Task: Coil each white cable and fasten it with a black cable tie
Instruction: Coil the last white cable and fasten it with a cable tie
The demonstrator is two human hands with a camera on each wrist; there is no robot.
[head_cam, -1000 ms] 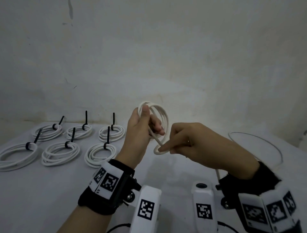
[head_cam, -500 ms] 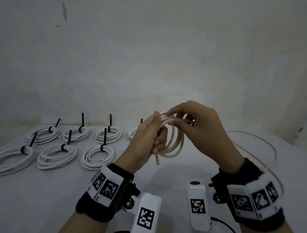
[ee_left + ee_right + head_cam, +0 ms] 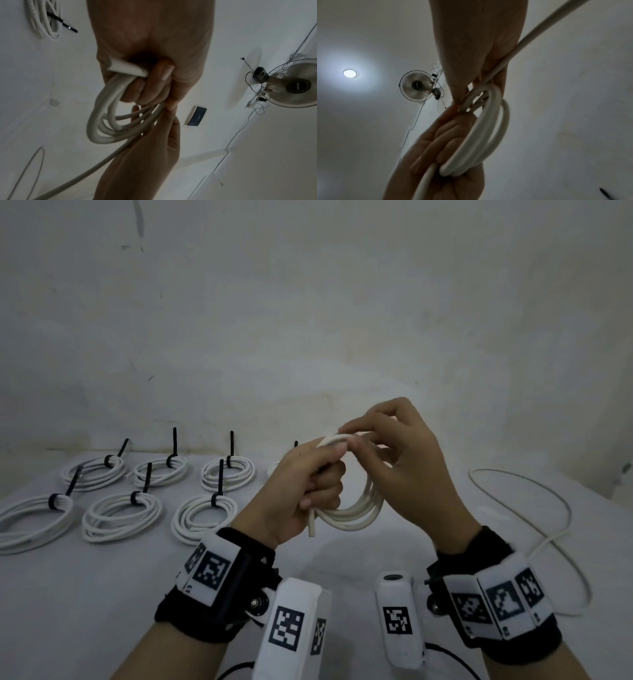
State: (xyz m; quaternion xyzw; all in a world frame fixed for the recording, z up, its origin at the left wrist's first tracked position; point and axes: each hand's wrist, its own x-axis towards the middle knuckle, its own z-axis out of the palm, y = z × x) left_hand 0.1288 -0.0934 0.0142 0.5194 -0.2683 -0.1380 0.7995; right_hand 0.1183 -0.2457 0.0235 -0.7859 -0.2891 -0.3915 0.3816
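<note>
From the head view, the left hand (image 3: pixel 301 491) is closed around a small coil of smooth white round cable (image 3: pixel 356 508), held in the air above the pale grey table (image 3: pixel 102 594), fingers curled through the loops and one cut end poking down below the fist. The right hand (image 3: pixel 404 470) pinches the top of the coil with thumb and fingertip. The uncoiled remainder of the cable (image 3: pixel 548 529) trails in a wide loop over the table to the right. At the left lie finished white coils bound with black cable ties (image 3: pixel 219 491), tie tails standing up.

From the left wrist view, the left hand (image 3: pixel 154 56) clamps several turns of the coil (image 3: pixel 106 121); the loops keep a round, springy shape, so the cable looks light but fairly stiff, likely to spring open if released. The best hold is probably where all turns cross, inside the fist.

From the right wrist view, the right hand (image 3: pixel 479 47) is closed on the running strand where it meets the coil (image 3: pixel 484 129). The sheath looks smooth, perhaps slippery. A wall fan (image 3: pixel 417 85) and a ceiling lamp (image 3: pixel 350 73) show behind.
</note>
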